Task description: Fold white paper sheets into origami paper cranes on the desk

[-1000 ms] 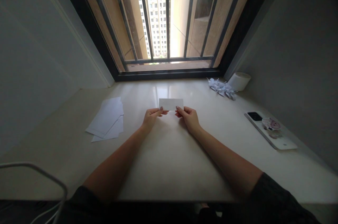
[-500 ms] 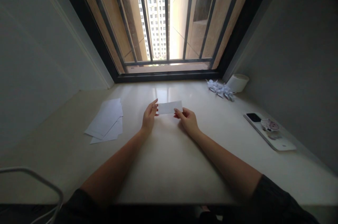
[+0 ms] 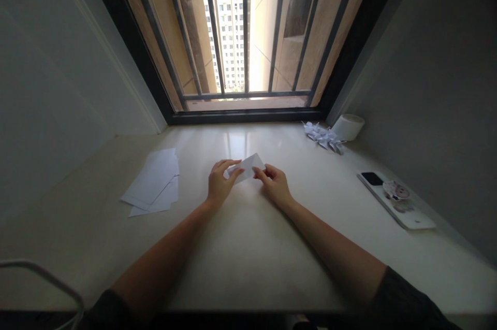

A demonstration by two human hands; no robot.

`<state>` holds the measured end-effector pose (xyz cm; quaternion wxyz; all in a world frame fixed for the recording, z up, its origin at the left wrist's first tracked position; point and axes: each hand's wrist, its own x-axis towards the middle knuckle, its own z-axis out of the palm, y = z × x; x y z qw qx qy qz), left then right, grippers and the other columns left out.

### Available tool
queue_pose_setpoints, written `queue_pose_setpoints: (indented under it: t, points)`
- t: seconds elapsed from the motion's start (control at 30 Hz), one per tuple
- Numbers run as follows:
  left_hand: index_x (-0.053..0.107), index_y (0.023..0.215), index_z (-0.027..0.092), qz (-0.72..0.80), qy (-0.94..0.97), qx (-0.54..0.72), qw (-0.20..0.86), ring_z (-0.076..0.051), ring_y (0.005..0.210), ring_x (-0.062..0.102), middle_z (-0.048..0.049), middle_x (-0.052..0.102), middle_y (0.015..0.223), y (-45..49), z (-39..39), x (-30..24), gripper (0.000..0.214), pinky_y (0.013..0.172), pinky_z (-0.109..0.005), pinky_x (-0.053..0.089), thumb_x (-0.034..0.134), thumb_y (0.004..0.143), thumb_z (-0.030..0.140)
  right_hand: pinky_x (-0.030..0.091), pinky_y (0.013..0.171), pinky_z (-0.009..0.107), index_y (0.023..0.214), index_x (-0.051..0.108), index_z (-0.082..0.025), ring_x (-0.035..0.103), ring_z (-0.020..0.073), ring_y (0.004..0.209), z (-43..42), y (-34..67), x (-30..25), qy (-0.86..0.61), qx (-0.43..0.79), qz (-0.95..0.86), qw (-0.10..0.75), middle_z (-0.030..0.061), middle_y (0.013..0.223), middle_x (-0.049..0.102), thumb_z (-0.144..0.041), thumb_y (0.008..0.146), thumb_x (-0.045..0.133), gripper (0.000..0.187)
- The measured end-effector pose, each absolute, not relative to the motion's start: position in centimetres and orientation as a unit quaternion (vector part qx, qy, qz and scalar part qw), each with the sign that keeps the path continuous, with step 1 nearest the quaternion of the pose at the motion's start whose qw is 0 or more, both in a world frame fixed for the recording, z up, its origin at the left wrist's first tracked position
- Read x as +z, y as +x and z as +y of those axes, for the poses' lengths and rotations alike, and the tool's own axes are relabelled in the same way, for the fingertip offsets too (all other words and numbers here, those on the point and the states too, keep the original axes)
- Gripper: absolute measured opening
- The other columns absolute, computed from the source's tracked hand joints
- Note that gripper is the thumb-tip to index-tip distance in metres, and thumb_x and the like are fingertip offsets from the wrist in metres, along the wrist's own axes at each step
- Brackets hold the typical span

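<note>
A small white piece of paper (image 3: 247, 168) is held between both hands above the middle of the pale sill, tilted with its right end higher. My left hand (image 3: 222, 181) pinches its left end, thumb in front and fingers behind. At the right end, my right hand (image 3: 275, 184) grips it between thumb and curled fingers. Part of the paper's edges is hidden by the fingers, and I cannot tell whether it is folded.
A stack of white paper sheets (image 3: 153, 180) lies to the left. Several folded white paper pieces (image 3: 324, 137) sit at the back right beside a white roll (image 3: 348, 127). A phone (image 3: 404, 211) lies on the right. A pale cable (image 3: 46, 279) loops at the front left. Beyond is a barred window (image 3: 246, 45).
The paper has turned from nearly level to slanting up to the right. My left hand has closed its thumb onto the left end. The view has shifted slightly.
</note>
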<state>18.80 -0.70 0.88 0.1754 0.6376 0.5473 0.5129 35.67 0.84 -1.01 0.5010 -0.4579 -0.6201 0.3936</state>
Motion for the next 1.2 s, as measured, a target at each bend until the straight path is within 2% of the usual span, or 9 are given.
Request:
queue_pose_setpoints:
  t: [0.17,0.37,0.53,0.67,0.8,0.93,1.13,1.2]
  points:
    - [0.07,0.096,0.027,0.551,0.65,0.495,0.167,-0.022,0.093,0.058,-0.0056,0.068,0.098,18.9,-0.9,0.8,0.027,0.088,-0.034,0.04,0.068,0.072,0.038,0.043,0.062,0.028,0.058,0.057,-0.019,0.055,0.0151,0.059,1.0,35.7,-1.4,-0.465,0.383,-0.619,0.504,0.0019,0.06,0.062,-0.051,0.077,0.057,0.037]
    - [0.069,0.077,0.022,0.579,0.579,0.518,0.248,-0.018,0.077,0.061,-0.0019,0.07,0.08,19.3,-0.9,0.8,0.02,0.077,-0.031,0.041,0.071,0.065,0.038,0.044,0.062,0.028,0.056,0.054,-0.019,0.054,0.0149,0.061,0.9,35.7,-1.1,-0.444,0.417,-0.598,0.521,0.0011,0.06,0.06,-0.055,0.074,0.058,0.04]
    - [0.064,0.077,0.018,0.542,0.522,0.52,0.404,-0.017,0.066,0.063,-0.0034,0.07,0.073,19.3,-0.5,0.4,0.027,0.066,-0.028,0.044,0.073,0.062,0.039,0.045,0.062,0.028,0.063,0.056,-0.02,0.054,0.015,0.06,1.1,35.5,-1.0,-0.37,0.521,-0.552,0.536,0.0024,0.063,0.059,-0.063,0.08,0.041,0.049]
    - [0.059,0.078,0.018,0.505,0.505,0.513,0.477,-0.017,0.061,0.063,-0.0032,0.071,0.071,19.2,-0.5,0.0,0.032,0.06,-0.026,0.044,0.074,0.061,0.041,0.043,0.057,0.026,0.074,0.056,-0.021,0.051,0.0128,0.055,1.3,35.4,-1.2,-0.326,0.58,-0.548,0.507,-0.001,0.061,0.055,-0.06,0.078,0.049,0.039]
    - [0.057,0.081,0.018,0.498,0.491,0.506,0.505,-0.014,0.053,0.059,-0.0016,0.069,0.068,19.2,-0.5,-0.1,0.037,0.052,-0.024,0.04,0.073,0.062,0.045,0.042,0.056,0.026,0.083,0.058,-0.022,0.049,0.0128,0.054,1.0,35.4,-0.9,-0.317,0.6,-0.572,0.461,-0.0007,0.061,0.055,-0.061,0.079,0.046,0.041]
    - [0.058,0.078,0.017,0.504,0.48,0.505,0.511,-0.011,0.045,0.051,0.0008,0.064,0.059,19.0,-0.3,0.0,0.039,0.045,-0.021,0.032,0.069,0.064,0.051,0.042,0.056,0.025,0.088,0.059,-0.022,0.051,0.0122,0.054,0.7,35.5,-0.3,-0.295,0.615,-0.574,0.453,-0.0012,0.061,0.058,-0.059,0.079,0.048,0.039]
    - [0.055,0.073,0.016,0.487,0.508,0.493,0.512,-0.008,0.043,0.046,0.0023,0.059,0.053,19.0,-0.4,0.0,0.033,0.044,-0.02,0.029,0.067,0.068,0.046,0.04,0.055,0.025,0.09,0.06,-0.021,0.049,0.0114,0.052,0.4,35.4,0.0,-0.277,0.622,-0.593,0.43,-0.0026,0.057,0.057,-0.056,0.075,0.056,0.038]
    - [0.054,0.073,0.016,0.482,0.507,0.489,0.521,-0.008,0.043,0.047,0.0018,0.06,0.055,19.2,-0.6,0.1,0.033,0.044,-0.019,0.029,0.066,0.068,0.046,0.039,0.054,0.024,0.086,0.06,-0.021,0.048,0.0108,0.05,0.3,35.3,0.0,-0.29,0.609,-0.593,0.439,-0.0039,0.055,0.056,-0.052,0.072,0.061,0.034]
